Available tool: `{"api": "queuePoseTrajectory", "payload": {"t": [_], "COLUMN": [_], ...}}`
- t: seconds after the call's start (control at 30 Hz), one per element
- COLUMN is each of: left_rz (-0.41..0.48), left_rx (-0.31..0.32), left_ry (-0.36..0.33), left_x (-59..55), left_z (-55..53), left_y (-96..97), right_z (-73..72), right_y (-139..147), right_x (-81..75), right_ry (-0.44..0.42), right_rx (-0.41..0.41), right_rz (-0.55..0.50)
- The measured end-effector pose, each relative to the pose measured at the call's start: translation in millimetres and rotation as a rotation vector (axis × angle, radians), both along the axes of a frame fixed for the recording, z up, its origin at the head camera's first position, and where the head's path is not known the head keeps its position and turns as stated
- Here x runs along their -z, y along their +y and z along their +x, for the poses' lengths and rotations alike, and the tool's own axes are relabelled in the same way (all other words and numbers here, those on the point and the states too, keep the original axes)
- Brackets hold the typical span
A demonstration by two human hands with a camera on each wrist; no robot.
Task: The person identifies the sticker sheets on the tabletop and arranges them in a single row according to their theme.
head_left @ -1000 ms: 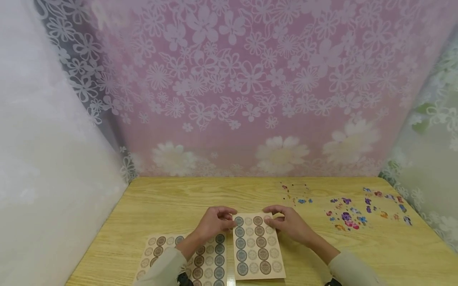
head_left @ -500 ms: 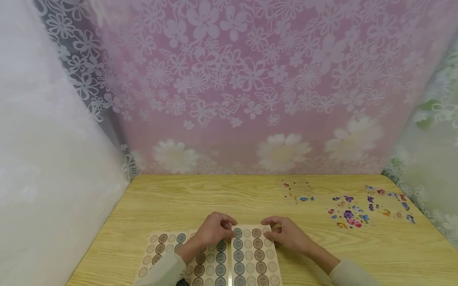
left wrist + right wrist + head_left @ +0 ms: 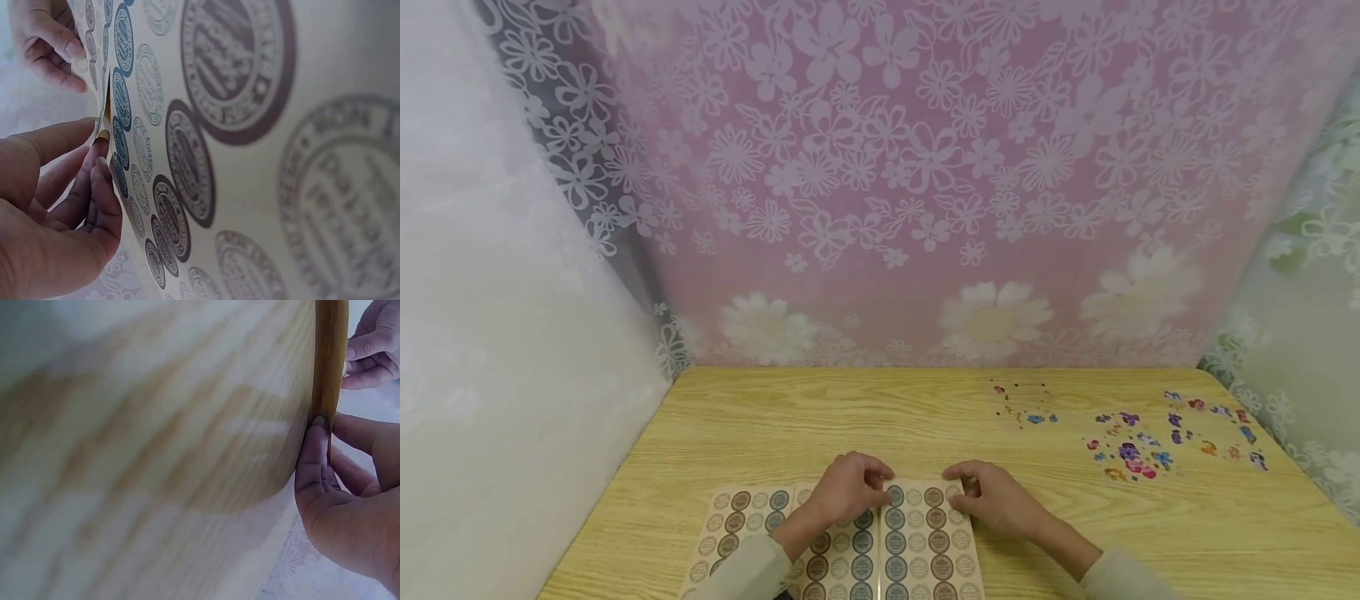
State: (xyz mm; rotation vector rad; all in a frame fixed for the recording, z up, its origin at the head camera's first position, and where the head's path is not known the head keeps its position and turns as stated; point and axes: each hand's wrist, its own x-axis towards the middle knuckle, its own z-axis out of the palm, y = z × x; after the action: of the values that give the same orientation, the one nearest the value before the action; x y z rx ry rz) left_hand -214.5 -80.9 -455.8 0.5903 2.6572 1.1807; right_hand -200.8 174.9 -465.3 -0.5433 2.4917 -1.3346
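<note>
A tan sheet of round stickers (image 3: 916,542), with blue-grey, brown and pale columns, lies between both hands. At its far left corner my left hand (image 3: 850,486) pinches the edge between thumb and fingers. The far right corner is pinched by my right hand (image 3: 997,500). Two similar sticker sheets (image 3: 841,546) lie side by side to the left, partly covered by my left forearm. In the left wrist view the thumb and fingertips meet at the sheet's edge, close beside the neighbouring sheet. From the right wrist, the sheet shows edge-on between the fingers.
Clear sheets with small flower stickers (image 3: 1129,450) lie at the right of the wooden table (image 3: 760,425). Another with smaller motifs (image 3: 1026,407) lies farther back. A floral curtain (image 3: 880,200) hangs behind the table, and pale curtains stand at both sides.
Both hands have brought the sheet down toward the near edge and slightly left. It now lies right alongside the neighbouring sheet, the gap between them narrowed.
</note>
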Motion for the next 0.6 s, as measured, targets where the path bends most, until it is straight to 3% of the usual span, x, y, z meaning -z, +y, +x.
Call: {"api": "queuePoseTrajectory", "payload": {"t": [0.33,0.6], "left_rz": [-0.066,-0.071], "left_rx": [0.006,0.025], "left_ry": [0.037,0.073], "left_x": [0.8,3.1], "left_z": [2.5,4.9], "left_y": [-0.7,0.3], "right_z": [1.8,2.5], "right_y": [-1.6,-1.0], "right_x": [1.0,1.0], "right_ry": [0.016,0.023], "right_rx": [-0.020,-0.014], "right_rz": [0.001,0.037]}}
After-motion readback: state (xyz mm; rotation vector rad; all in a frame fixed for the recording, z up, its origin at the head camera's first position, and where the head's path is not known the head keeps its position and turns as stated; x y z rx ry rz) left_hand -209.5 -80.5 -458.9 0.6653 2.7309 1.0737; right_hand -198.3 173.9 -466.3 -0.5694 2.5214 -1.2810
